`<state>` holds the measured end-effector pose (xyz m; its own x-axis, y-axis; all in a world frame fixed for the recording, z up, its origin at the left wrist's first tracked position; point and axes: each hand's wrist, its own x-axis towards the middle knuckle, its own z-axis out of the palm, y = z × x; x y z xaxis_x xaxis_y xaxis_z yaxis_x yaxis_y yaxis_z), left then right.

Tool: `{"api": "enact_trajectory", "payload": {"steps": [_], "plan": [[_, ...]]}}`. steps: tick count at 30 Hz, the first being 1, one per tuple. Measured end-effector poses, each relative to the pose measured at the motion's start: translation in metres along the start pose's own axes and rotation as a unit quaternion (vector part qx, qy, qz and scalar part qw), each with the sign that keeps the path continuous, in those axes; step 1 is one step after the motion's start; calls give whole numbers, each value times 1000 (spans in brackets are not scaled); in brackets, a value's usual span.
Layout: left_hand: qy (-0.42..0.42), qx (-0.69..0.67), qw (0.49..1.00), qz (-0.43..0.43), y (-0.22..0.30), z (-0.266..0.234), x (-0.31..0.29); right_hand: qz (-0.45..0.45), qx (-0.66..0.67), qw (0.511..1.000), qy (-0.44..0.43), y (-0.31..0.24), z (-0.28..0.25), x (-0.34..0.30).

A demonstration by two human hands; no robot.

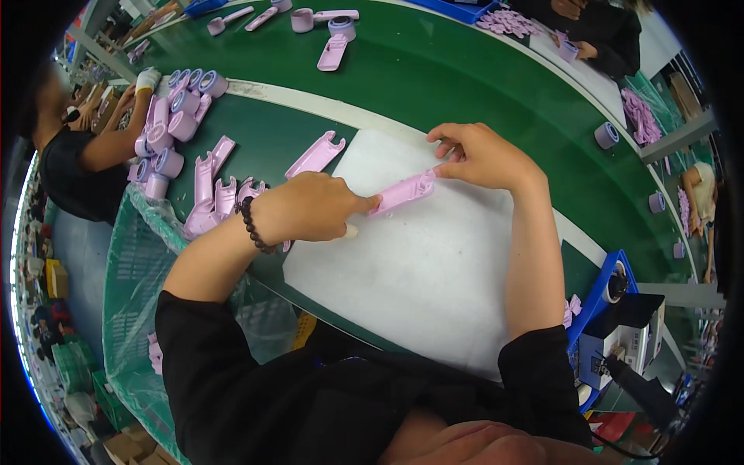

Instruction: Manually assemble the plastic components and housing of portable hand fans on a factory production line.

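A long pink plastic handle shell (pixel 406 192) lies tilted over the white sheet (pixel 418 271), its hollow side partly showing. At its left end, my left hand (pixel 310 208) touches it with an outstretched index finger, the other fingers curled under; the thumb tip looks pale, as if covered. My right hand (pixel 484 159) pinches the far right end between thumb and fingers. Just beyond my left hand, a second pink shell (pixel 316 153) rests by the sheet's upper left edge. More loose pink shells (pixel 208 186) are heaped left of my left forearm.
Assembled pink parts with purple-grey round ends (pixel 167 132) are piled at the left, near a co-worker's gloved hand (pixel 148 79). A green conveyor belt (pixel 434 85) curves behind the sheet, carrying similar parts. A plastic-lined green crate (pixel 139 287) stands left; a blue tray (pixel 593 298) sits right.
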<state>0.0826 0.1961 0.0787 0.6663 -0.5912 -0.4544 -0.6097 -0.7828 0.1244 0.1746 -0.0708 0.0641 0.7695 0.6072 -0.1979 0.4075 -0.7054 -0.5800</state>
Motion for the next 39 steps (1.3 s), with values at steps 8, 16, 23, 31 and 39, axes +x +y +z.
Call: {"api": "enact_trajectory", "payload": {"steps": [8, 16, 23, 31, 39], "plan": [[-11, 39, 998, 38, 0, 0, 0, 35, 27, 998, -45, -19, -10, -10], [-33, 76, 995, 64, 9, -6, -4, -69, 77, 992, -72, -58, -1, -12], [-39, 62, 997, 25, 11, 1, 0, -73, 133, 985, -84, -33, 0, -6], [-51, 41, 997, 33, 18, -10, 0, 15, 108, 994, 11, 25, 14, 10], [-42, 23, 997, 68, 11, -4, 1, 1, 179, 983, 39, 35, 15, 12]]}}
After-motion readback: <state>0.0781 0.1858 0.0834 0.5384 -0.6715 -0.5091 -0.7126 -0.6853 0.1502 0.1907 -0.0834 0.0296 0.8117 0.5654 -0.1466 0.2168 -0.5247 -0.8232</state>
